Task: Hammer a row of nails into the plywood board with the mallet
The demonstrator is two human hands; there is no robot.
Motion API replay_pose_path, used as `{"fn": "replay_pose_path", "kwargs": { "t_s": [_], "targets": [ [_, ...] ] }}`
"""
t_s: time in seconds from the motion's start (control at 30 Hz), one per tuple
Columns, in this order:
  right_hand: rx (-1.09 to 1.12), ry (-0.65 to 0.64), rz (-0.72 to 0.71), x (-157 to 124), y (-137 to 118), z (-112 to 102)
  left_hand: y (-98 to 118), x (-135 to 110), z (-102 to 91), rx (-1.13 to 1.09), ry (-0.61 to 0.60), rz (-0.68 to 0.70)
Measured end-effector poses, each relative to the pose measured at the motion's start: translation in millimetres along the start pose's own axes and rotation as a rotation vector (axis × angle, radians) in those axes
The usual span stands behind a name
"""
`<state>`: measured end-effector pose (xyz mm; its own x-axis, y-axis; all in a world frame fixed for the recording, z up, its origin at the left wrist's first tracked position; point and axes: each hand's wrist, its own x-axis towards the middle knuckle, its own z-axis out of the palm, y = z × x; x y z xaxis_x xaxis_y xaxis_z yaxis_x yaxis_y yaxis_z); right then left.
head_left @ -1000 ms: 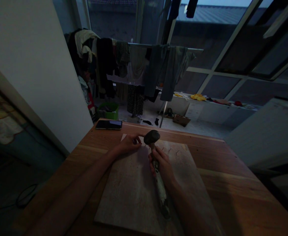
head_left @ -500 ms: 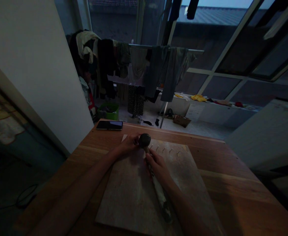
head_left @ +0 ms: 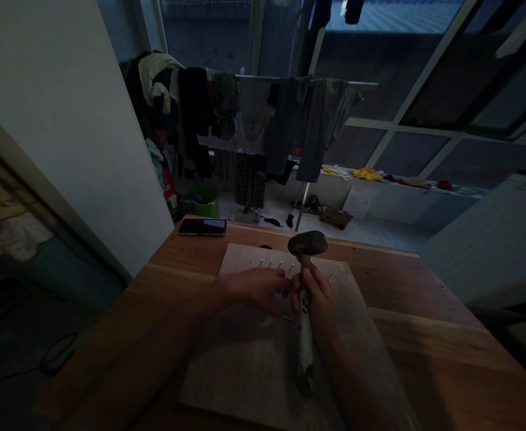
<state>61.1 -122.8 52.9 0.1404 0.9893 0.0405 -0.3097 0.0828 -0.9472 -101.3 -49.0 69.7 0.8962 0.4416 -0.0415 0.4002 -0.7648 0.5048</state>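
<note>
Left hand [head_left: 259, 286] and hammer [head_left: 305, 335] over the board [head_left: 254, 371].
Past the board's far left corner lies a phone [head_left: 202, 227]; above the board's far half is the left hand, fingers bent, whether grasping anything I cannot tell; nails [head_left: 280, 264] stand in a row near the board's far edge, just beyond that hand; the hammer lies over the board right of its middle, head at the far edge, the right hand [head_left: 322, 299] wrapped round its handle.
</note>
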Motion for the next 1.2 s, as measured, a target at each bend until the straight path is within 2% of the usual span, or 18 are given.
{"fn": "replay_pose_path", "kwargs": {
  "t_s": [0.1, 0.2, 0.3, 0.4, 0.5, 0.6, 0.63, 0.7, 0.8, 0.93, 1.2],
  "targets": [
    [0.033, 0.039, -0.027, -2.5, -4.8, -1.6, 19.8, 11.2, 19.1, 0.104, -0.073, 0.085],
    [0.046, 0.004, 0.025, -2.4, -5.9, -3.0, 28.3, 14.7, 27.5, 0.179, -0.101, 0.077],
    [0.05, 0.006, 0.04, -0.7, -5.1, -3.4, 27.6, 10.4, 20.6, 0.224, -0.104, 0.038],
    [0.041, 0.02, 0.054, 0.5, -4.9, -3.9, 10.4, 3.9, 6.6, 0.16, -0.049, -0.04],
    [0.031, 0.008, 0.064, 1.8, -3.9, -5.4, -25.7, -3.2, -4.5, -0.104, 0.177, -0.086],
    [0.022, -0.023, 0.079, 4.1, -0.4, -5.7, -66.4, -11.7, -6.3, -0.325, 0.583, -0.216],
    [0.018, -0.037, 0.091, 5.0, 1.2, -5.0, -77.4, -14.6, -4.8, -0.368, 0.658, -0.258],
    [-0.002, -0.071, 0.121, 6.1, 4.7, -2.1, -93.0, -20.1, -0.3, -0.427, 0.719, -0.311],
    [-0.06, -0.135, 0.143, 6.0, 10.7, 4.4, -102.0, -25.0, 5.6, -0.451, 0.659, -0.31],
    [-0.093, -0.195, 0.141, 4.8, 20.5, 10.5, -102.4, -25.4, 6.2, -0.432, 0.55, -0.294],
    [-0.145, -0.224, 0.104, 6.0, 25.8, 16.6, -102.8, -28.2, 6.1, -0.436, 0.581, -0.284]
  ]
}}
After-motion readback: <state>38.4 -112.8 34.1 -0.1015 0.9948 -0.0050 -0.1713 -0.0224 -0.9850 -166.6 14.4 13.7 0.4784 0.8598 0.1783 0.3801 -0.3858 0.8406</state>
